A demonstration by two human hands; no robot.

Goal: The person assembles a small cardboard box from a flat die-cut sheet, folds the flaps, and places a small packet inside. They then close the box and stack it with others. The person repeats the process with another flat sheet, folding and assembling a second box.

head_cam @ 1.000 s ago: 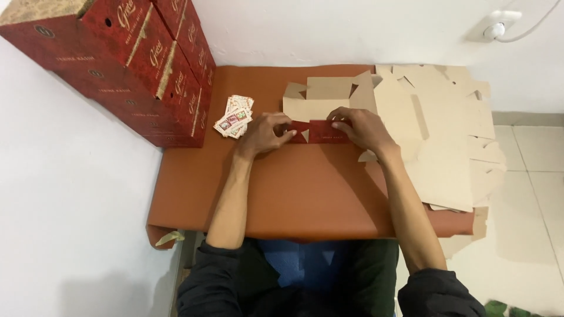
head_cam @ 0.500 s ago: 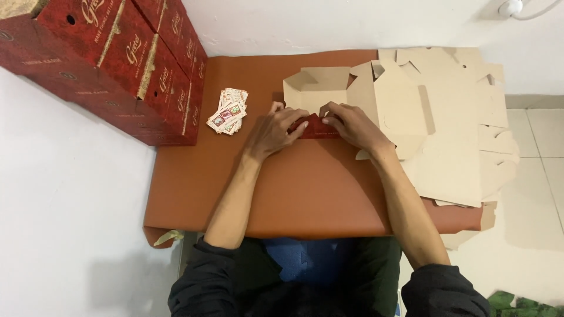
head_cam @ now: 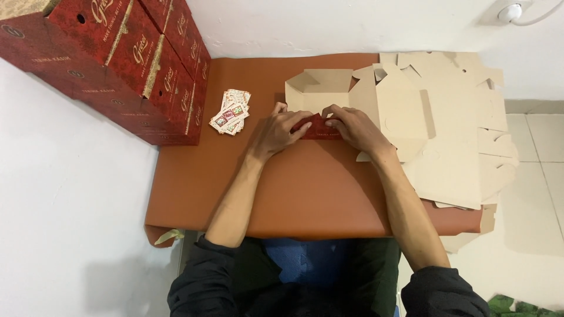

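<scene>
Head view, left to right: stacked dark red printed cardboard boxes (head_cam: 126, 64), assembled and closed, piled against the white wall at the far left corner of the brown leather-look tabletop (head_cam: 305, 188). Just right of that pile, a small fanned stack of printed paper labels (head_cam: 230, 111), lying loose and untouched. Next, left hand (head_cam: 276, 130), fingers curled down and pressing on the left end of a red-printed flat cardboard box blank (head_cam: 317, 126), thumb tucked toward the fold. Blank lying mid-table near the far edge, plain tan inner side up behind the hands, one narrow red panel bent over toward the body; walls not standing yet, no corners locked, so judged barely past the first crease. Right hand (head_cam: 355, 128), likewise closed down on the same red strip, fingertips meeting the left hand's near the middle, pinching and flattening the fold rather than gripping anything free. Further right, a broad loose heap of tan die-cut cardboard blanks (head_cam: 446, 135), overlapping and spilling past the table's right edge, all flat. Judged from the lie of things: several boxes done at left, one in hand at an early fold, many blanks left to shape, labels not yet applied to this one
</scene>
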